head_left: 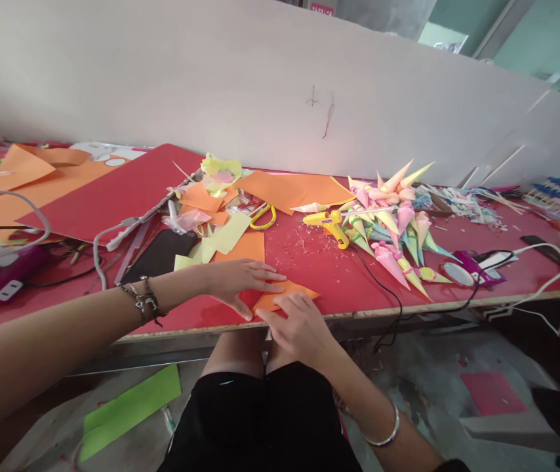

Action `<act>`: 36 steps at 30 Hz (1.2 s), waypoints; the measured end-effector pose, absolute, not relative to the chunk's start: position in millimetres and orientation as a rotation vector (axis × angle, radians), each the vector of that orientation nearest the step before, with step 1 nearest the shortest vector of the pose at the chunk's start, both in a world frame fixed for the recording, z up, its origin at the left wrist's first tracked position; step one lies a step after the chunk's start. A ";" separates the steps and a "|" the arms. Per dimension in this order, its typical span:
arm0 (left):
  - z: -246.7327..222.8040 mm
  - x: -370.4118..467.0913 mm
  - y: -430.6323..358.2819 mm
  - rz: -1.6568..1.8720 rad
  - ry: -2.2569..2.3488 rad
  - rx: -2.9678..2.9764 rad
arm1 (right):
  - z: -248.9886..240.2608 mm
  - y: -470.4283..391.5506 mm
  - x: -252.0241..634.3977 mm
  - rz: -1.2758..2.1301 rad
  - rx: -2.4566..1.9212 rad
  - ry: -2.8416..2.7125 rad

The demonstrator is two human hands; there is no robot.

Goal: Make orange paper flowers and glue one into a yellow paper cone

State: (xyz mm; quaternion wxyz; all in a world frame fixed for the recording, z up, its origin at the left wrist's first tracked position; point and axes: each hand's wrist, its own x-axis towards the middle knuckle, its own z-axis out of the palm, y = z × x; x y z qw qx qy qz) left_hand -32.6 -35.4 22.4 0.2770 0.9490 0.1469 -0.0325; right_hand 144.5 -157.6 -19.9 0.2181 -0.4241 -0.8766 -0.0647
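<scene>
Orange paper (302, 287) is lying by the red table's (349, 282) near edge, the left hand (233, 278) splaying flat, apparently for steadiness, the right hand (300, 321) curling over it, its grip unclear

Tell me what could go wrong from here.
The orange paper lies close to the front of the table, so it could slip or crease askew if the left hand or right hand shifts.

The glue gun's black cord hangs over the edge; a snag might drag the gun.

Some paper cones reach near that edge, so a passing arm might knock them down.
</scene>
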 end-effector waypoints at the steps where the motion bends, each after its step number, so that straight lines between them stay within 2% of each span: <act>1: 22.7 -32.2 -35.9 -0.078 0.414 2.535 | -21.7 -159.3 141.3 -0.167 -1.136 -2.454; 12: 22.6 -33.0 -35.9 -0.045 0.405 2.543 | -23.5 -163.9 165.5 -0.123 -1.268 -2.367; 25: 27.2 -32.4 -33.0 -0.223 0.350 2.632 | -19.5 -176.7 216.1 -0.214 -1.499 -2.298; 36: 25.6 -30.4 -31.3 -0.377 0.527 2.831 | -18.8 -147.4 197.5 0.239 -1.592 -2.051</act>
